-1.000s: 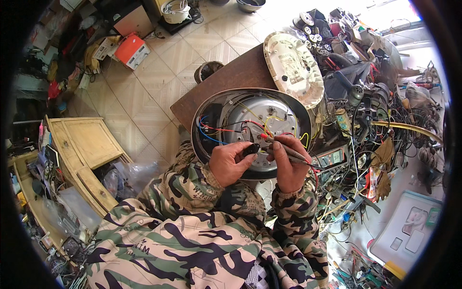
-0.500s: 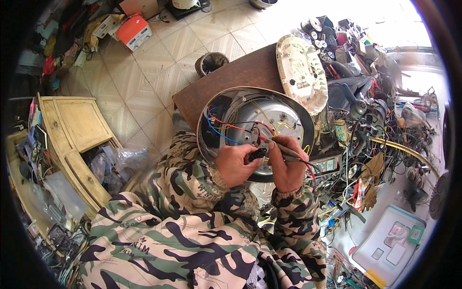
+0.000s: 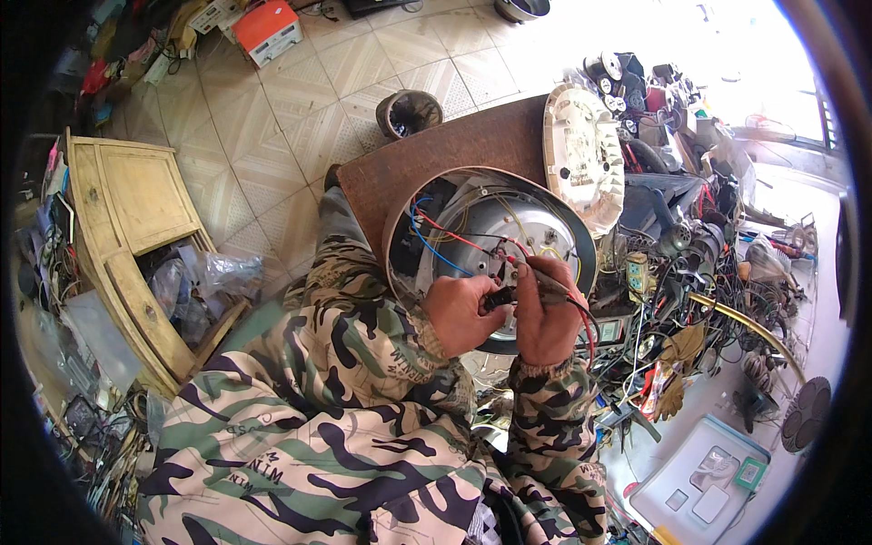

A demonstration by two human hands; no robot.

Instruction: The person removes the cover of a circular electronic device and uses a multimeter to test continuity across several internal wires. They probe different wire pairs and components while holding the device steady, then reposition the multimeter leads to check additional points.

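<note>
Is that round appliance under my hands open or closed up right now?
Open: the round appliance shows its inside, with a blue wire and silvery metal part uncovered.

A round bin (image 3: 409, 115) (dark inside) stands on tiled floor (image 3: 282, 118).

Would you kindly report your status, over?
Left hand pinching small black part. Right hand holding red and black test leads. Open appliance below, blue wire crossing its interior.

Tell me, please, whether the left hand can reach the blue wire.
Probably yes: the blue wire runs close to the left hand, seemingly unobstructed, though its fingers hold a black part.
</note>
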